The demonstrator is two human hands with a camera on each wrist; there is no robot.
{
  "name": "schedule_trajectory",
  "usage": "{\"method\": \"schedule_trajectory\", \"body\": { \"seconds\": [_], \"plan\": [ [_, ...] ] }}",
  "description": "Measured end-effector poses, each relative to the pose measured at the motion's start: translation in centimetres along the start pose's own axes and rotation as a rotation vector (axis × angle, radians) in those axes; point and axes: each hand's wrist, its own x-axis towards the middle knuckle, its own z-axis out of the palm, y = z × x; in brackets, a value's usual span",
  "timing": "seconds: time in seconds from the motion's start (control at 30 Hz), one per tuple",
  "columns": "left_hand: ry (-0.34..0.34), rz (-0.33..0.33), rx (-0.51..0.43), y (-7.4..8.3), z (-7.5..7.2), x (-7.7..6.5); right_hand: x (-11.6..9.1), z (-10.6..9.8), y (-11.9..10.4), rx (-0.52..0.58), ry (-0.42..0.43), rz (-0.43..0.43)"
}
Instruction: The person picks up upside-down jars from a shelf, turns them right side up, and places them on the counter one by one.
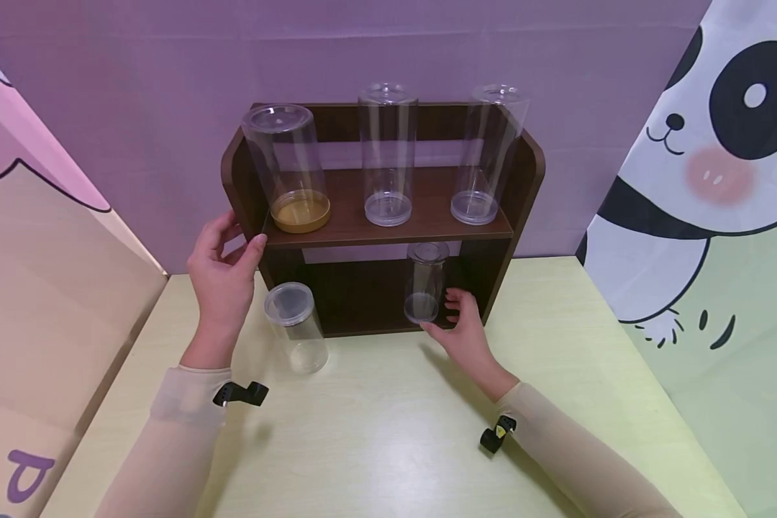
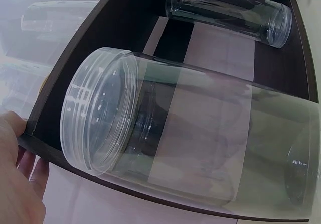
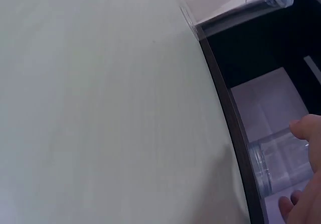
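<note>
Small clear jar [image 1: 425, 284] upright on the lower tier of the dark rack [image 1: 524, 187], right of the rack's centre, near its front edge. Looks light, probably thin plastic; stiff enough to hold shape, likely to give a little under a hard squeeze, smooth and apt to slip, perhaps prone to cracking if knocked. Best held round mid-body, thumb in front, with light, even pressure. Right hand [image 1: 467, 338] at the right end of the rack's lower opening: fingers loosely bent and parted beside the small jar, thumb at its low front, no firm hold visible; exact contact hard to tell. Left hand [image 1: 225, 277] at the rack's left side panel, gripping its front edge between thumb and fingers, likely to steady it. On the table [image 1: 375, 432], just before the rack's left front corner: lidded jar [image 1: 301, 334], upright, partly blocking the lower opening there. On the rack's upper tier, left to right: broad jar with gold base [image 1: 285, 162], middle tall jar [image 1: 388, 155], right tall jar [image 1: 491, 155]. Low headroom beneath that tier, with the rack's right side panel close by: little room to lift or spread fingers.
</note>
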Motion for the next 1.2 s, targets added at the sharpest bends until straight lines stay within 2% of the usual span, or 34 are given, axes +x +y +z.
{"method": "schedule_trajectory", "body": {
  "seconds": [0.17, 0.5, 0.8, 1.03, 1.2],
  "plan": [
    [-0.001, -0.012, -0.016, 0.1, 0.1, 0.0, 1.1, 0.6, 0.7, 0.028, 0.026, 0.007],
    [0.004, -0.005, -0.035, -0.2, 0.2, 0.1, 2.5, 1.5, 1.6, 0.049, 0.009, -0.003],
    [0.012, 0.006, -0.054, -0.1, 0.2, 0.0, 3.6, 1.5, 1.8, 0.075, -0.072, 0.049],
    [0.016, 0.002, -0.061, -0.2, 0.2, 0.1, 4.1, 1.0, 2.2, 0.065, -0.137, 0.022],
    [0.012, 0.008, -0.062, -0.2, 0.2, 0.0, 4.1, 1.0, 2.4, 0.059, -0.143, 0.008]
  ]
}}
